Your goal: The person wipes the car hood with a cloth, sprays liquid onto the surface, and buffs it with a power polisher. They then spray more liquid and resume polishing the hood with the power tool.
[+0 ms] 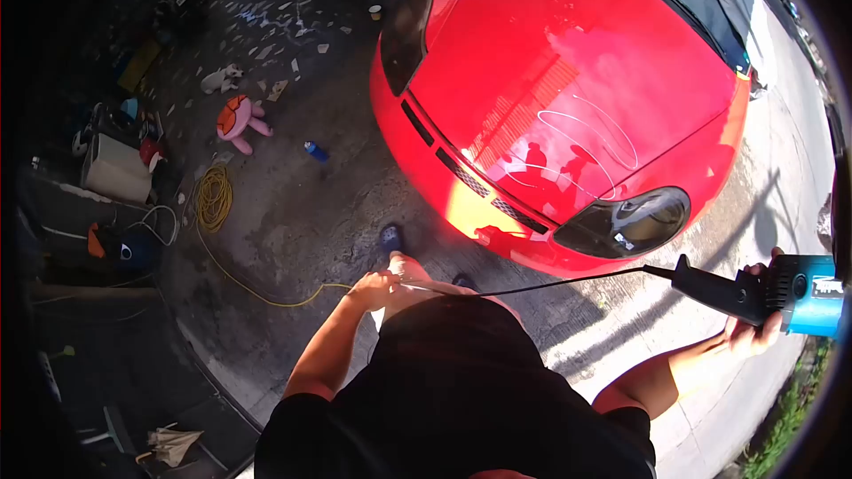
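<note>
At the right edge, my right hand (754,330) is closed around a teal and black electric polisher (812,297), its working end cut off by the frame. A black power cable (550,284) runs from its handle across to my left hand (374,288), which is closed on it in front of my legs. A yellow extension cord (266,299) reaches the same hand from the left; the join is hidden by the fingers. Ahead stands a red car (532,98), with a thin white squiggle (581,168) across its glossy hood.
Coiled yellow cord (213,200) lies on the concrete to the left. Near it are a blue can (315,152), a pink stool (238,120) and a small white dog (222,80). Shelving and clutter line the left side; a folded umbrella (173,445) is at lower left.
</note>
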### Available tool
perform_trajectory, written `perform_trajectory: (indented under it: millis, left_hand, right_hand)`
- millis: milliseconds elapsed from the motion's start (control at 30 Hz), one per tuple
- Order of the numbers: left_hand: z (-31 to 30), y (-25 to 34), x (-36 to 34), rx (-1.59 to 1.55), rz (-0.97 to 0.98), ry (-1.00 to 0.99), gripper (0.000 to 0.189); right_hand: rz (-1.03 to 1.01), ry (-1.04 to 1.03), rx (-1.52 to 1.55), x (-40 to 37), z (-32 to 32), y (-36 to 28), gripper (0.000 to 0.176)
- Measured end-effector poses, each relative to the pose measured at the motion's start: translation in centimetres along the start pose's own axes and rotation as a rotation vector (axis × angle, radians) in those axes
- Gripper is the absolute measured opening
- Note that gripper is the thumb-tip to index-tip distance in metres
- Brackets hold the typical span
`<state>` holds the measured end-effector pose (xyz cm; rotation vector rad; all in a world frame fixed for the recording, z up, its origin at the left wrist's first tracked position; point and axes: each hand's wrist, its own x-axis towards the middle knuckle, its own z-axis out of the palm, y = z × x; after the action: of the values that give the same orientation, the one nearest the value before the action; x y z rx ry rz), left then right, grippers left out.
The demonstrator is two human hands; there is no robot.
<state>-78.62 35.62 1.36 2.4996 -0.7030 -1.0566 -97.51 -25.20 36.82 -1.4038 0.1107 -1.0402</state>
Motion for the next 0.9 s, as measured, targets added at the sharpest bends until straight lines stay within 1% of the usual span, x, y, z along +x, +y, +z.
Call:
perform_trajectory:
  millis: [33, 67, 100, 133, 167, 200, 233, 267, 300, 333, 367, 400, 433, 467, 500, 533, 600, 633, 667, 700, 767, 867, 900]
  left_hand:
    - [-0.5, 0.9, 0.0, -0.004, -0.097, -0.115, 0.056]
    - [0.5, 0.0, 1.3, 0.045, -0.029, -0.14, 0.068]
    - [-1.6, 1.8, 2.1, 0.037, 0.068, -0.161, 0.075]
    - [-5.4, 5.7, 2.5, 0.025, 0.164, -0.184, 0.082]
    - [-7.6, 8.6, 3.6, 0.013, 0.257, -0.212, 0.09]
    - [-7.7, 9.9, 5.7, -0.147, 0.365, -0.158, 0.096]
    - [-7.6, 11.5, 7.9, -0.311, 0.468, -0.108, 0.103]
    - [-8.9, 15.2, 9.4, -0.52, 0.525, -0.194, 0.108]
    - [-10.4, 19.6, 10.3, -0.729, 0.568, -0.286, 0.112]
    - [-10.9, 22.8, 11.2, -0.859, 0.64, -0.393, 0.114]
    - [-11.0, 25.7, 12.0, -0.988, 0.702, -0.507, 0.115]
    - [-10.5, 28.0, 13.2, -1.114, 0.758, -0.627, 0.116]
    - [-8.6, 28.9, 14.1, -1.183, 0.706, -0.577, 0.113]
    - [-5.8, 28.4, 14.2, -1.253, 0.646, -0.52, 0.109]
    - [-4.0, 27.9, 14.4, -1.328, 0.567, -0.454, 0.106]
    - [-3.6, 27.8, 14.6, -1.272, 0.429, -0.402, 0.088]
    - [-1.4, 25.0, 15.9, -1.381, 0.148, -0.473, 0.075]
    - [-0.3, 24.0, 17.1, -1.424, 0.024, -0.502, 0.068]
    - [0.7, 23.7, 17.6, -1.455, -0.002, -0.491, 0.06]
    - [1.7, 23.7, 18.7, -1.457, -0.005, -0.501, 0.061]
    - [3.8, 24.1, 20.6, -1.472, -0.021, -0.507, 0.064]
    - [5.7, 29.2, 23.3, -1.172, 0.011, -0.195, 0.065]
    - [6.0, 31.1, 24.6, -1.142, 0.037, -0.148, 0.066]
  right_hand:
    - [0.048, 0.008, -0.009, -1.9, 0.2, 0.6, 0.106]
    - [0.099, 0.019, -0.014, -3.8, 0.8, 1.8, 0.109]
    - [0.142, 0.031, -0.027, -5.6, 1.2, 2.5, 0.111]
    - [0.175, 0.041, -0.05, -7.3, 1.8, 3.6, 0.115]
    - [0.229, 0.021, -0.068, -9.2, 2.1, 5.0, 0.108]
    - [0.204, 0.054, -0.167, -11.0, 3.8, 6.0, 0.105]
    - [0.312, 0.095, -0.191, -13.0, 5.0, 6.9, 0.103]
    - [0.413, 0.172, -0.167, -15.1, 6.4, 8.0, 0.102]
    - [0.421, 0.161, -0.201, -18.0, 5.7, 10.5, 0.094]
    - [0.472, 0.121, -0.259, -19.8, 6.8, 11.5, 0.088]
    - [0.617, 0.034, -0.216, -20.6, 8.3, 12.1, 0.085]
    - [0.655, 0.022, -0.241, -22.3, 9.5, 13.7, 0.09]
    - [0.702, 0.043, -0.202, -22.9, 11.6, 14.7, 0.095]
    - [0.703, 0.042, -0.227, -24.5, 12.8, 16.5, 0.101]
    - [0.86, 0.053, -0.348, -24.3, 14.4, 16.5, 0.102]
    - [1.032, 0.046, -0.463, -23.7, 15.9, 15.4, 0.102]
    - [1.218, 0.022, -0.623, -24.1, 16.6, 14.7, 0.1]
    - [1.214, 0.028, -0.673, -25.2, 16.8, 15.1, 0.097]
    - [1.268, -0.005, -0.699, -25.7, 16.4, 15.7, 0.092]
    - [1.322, -0.042, -0.725, -26.2, 16.1, 16.4, 0.087]
    - [1.535, -0.211, -0.734, -27.2, 13.9, 17.8, 0.075]
    - [1.498, -0.075, -0.499, -28.3, 10.5, 22.1, 0.06]
    - [1.477, -0.026, -0.42, -28.4, 8.7, 24.3, 0.055]
